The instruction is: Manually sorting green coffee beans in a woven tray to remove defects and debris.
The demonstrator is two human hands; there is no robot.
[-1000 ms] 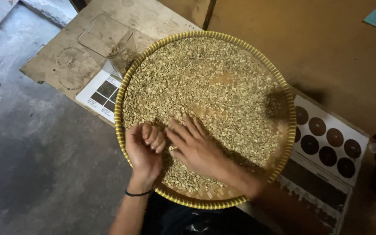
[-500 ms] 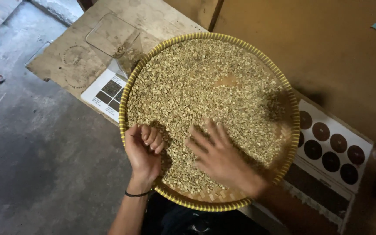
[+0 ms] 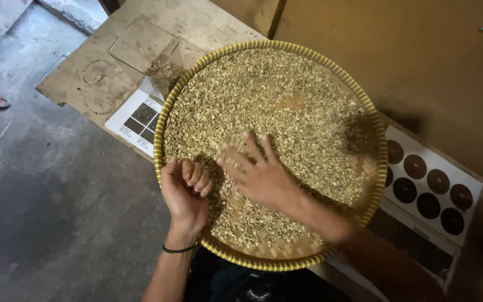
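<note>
left hand [image 3: 184, 193] cupped, fingers [image 3: 195, 174] curled in (palm up); right hand [image 3: 259, 174] flat, fingers spread.

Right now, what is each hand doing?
Left hand: fingers curled, palm up, at the tray's edge; contents cannot be told.
Right hand: open, fingers spread flat on the beans.

The far half of the round woven tray [image 3: 166, 112] lay open, only beans [image 3: 264, 95] there. Near the front edge the left hand [image 3: 184, 193] and the right hand [image 3: 261, 173] filled the space. A clear plastic box [image 3: 143, 47] stood just beside the tray's left rim.
</note>
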